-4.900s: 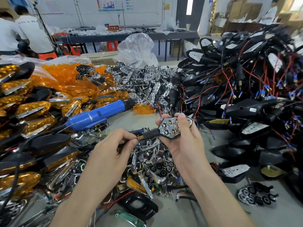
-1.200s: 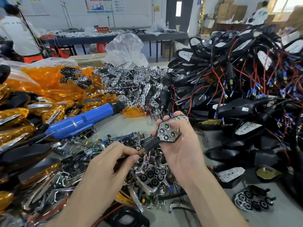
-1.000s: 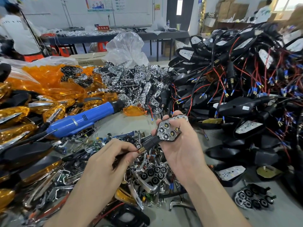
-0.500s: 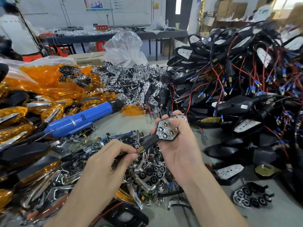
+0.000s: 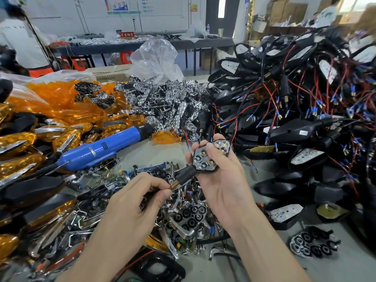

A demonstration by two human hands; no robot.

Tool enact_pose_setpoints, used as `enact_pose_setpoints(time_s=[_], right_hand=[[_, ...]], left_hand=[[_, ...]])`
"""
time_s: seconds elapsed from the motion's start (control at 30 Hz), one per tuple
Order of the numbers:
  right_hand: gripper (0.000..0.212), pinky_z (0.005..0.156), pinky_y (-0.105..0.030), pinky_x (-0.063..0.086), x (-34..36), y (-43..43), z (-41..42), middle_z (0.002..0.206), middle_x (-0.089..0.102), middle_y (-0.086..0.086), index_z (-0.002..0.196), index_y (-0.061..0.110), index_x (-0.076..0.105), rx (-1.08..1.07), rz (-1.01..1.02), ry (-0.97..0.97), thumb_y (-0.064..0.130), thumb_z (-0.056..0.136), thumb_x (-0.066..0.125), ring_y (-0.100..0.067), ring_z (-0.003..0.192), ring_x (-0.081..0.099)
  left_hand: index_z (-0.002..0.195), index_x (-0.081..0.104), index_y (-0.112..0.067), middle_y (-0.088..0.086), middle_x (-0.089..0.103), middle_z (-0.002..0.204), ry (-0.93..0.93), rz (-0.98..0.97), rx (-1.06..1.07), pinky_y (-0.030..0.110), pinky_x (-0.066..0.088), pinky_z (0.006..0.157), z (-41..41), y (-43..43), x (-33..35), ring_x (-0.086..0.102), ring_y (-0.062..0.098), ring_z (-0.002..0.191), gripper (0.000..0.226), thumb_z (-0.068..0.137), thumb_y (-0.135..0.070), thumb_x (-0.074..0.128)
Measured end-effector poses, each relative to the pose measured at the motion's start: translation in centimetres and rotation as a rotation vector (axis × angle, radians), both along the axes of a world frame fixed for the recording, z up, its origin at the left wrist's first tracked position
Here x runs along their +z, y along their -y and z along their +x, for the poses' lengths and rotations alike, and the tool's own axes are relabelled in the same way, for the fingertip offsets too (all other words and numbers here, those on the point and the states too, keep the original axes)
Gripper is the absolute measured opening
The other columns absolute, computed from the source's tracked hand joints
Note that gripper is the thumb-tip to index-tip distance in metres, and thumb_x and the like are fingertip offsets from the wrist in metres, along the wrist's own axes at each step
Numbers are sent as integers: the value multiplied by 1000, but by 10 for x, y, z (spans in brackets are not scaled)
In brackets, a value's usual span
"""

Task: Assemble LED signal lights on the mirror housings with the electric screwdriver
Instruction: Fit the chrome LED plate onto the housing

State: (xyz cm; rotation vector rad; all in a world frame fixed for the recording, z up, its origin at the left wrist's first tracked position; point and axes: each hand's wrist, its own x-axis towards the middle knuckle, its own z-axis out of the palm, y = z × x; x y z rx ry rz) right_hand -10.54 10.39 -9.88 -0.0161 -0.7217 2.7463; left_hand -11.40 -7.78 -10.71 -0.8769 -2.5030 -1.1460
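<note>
Far left: heaped amber lenses (image 5: 61,102). Just right of these: blue electric screwdriver (image 5: 101,147), flat on the table (image 5: 158,154), untouched by either hand. Lower centre: left hand (image 5: 130,204), thumb and forefinger pinched on the brass end of the black stem (image 5: 184,175). Up and right along that stem: mirror housing (image 5: 207,171), cradled in right hand (image 5: 223,184), fingers curled behind, thumb laid across the LED signal light (image 5: 198,159) on its face; all held above scattered chrome parts (image 5: 183,216). Far right: tangled pile of black wired housings (image 5: 295,110).
</note>
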Motion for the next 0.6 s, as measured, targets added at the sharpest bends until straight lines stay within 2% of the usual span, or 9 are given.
enact_pose_setpoints(time_s=[0.2,0.37,0.6], right_hand=[[19,85,-51,60,0,0,0,97,68,-8,113,16,58,49,3,-52,6,97,56,-26,97,68],[28,87,-53,60,-1,0,0,98,68,-9,117,14,58,52,7,-67,9,90,60,-28,100,67],[26,83,-51,61,-2,0,-1,96,70,-8,111,15,60,30,26,-49,8,86,63,-27,98,69]], left_hand=[[91,63,-41,-23,66,96,14,72,35,15,47,77,-3,1,1,64,-1,91,10,85,-47,57],[94,61,-42,-26,65,97,24,73,43,15,46,78,-4,1,1,63,-3,93,10,85,-47,58],[95,60,-45,-26,65,98,32,66,36,19,48,78,-4,1,-1,63,-1,95,11,85,-49,56]])
